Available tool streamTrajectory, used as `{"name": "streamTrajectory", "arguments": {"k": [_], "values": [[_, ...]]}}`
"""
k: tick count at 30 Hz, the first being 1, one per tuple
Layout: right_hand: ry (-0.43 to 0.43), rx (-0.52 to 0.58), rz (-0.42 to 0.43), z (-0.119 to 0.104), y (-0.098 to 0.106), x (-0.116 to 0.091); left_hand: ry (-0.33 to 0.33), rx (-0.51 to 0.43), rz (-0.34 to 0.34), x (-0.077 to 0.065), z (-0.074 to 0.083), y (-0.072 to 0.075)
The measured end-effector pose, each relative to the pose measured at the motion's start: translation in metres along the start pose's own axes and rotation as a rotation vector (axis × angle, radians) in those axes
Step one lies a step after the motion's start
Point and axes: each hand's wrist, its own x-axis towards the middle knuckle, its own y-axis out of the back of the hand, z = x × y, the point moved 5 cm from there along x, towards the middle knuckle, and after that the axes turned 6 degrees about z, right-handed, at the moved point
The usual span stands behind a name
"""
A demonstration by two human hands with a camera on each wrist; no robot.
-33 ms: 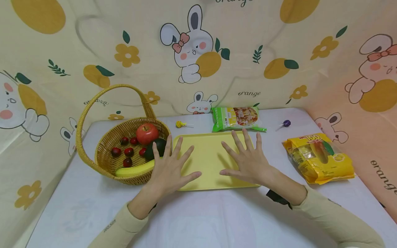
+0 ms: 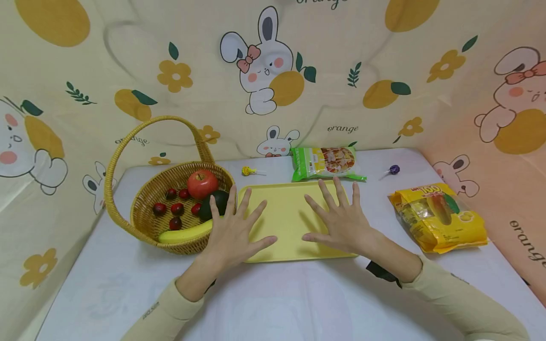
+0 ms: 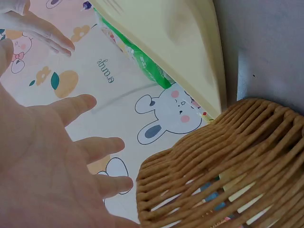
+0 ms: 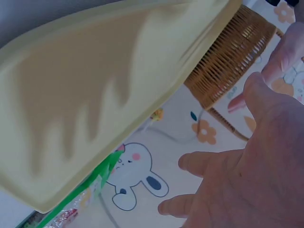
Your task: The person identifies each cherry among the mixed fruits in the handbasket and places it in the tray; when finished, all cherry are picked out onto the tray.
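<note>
My left hand (image 2: 232, 239) hovers with fingers spread above the right edge of a wicker basket (image 2: 142, 201) and the left side of a yellow tray (image 2: 286, 222). A red apple (image 2: 202, 183), a dark avocado (image 2: 221, 200), a banana (image 2: 183, 234) and several cherries (image 2: 177, 209) lie in the basket. Fingers splayed, my right hand (image 2: 343, 222) is held over the tray's right part, and its shadow falls on the tray in the right wrist view. Neither hand holds anything. The left wrist view shows the left palm (image 3: 52, 166) apart from the basket's side (image 3: 213, 156).
Behind the tray lie a yellow lollipop (image 2: 247, 171), a green-and-clear snack bag (image 2: 330, 162) and a purple lollipop (image 2: 394, 169). A yellow mango-print bag (image 2: 439, 218) lies at the right. The basket's tall handle (image 2: 112, 175) arches up. Printed cloth (image 2: 332, 57) hangs behind the white table (image 2: 294, 303).
</note>
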Motion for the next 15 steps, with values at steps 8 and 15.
{"name": "streamTrajectory", "arguments": {"k": [8,15], "values": [[-0.010,0.033,-0.006,0.003,-0.001,0.002,-0.020,0.003,0.103,-0.016,-0.010,0.020],[-0.046,0.085,-0.005,0.014,-0.007,0.005,-0.001,-0.226,0.878,-0.078,-0.058,0.081]]}}
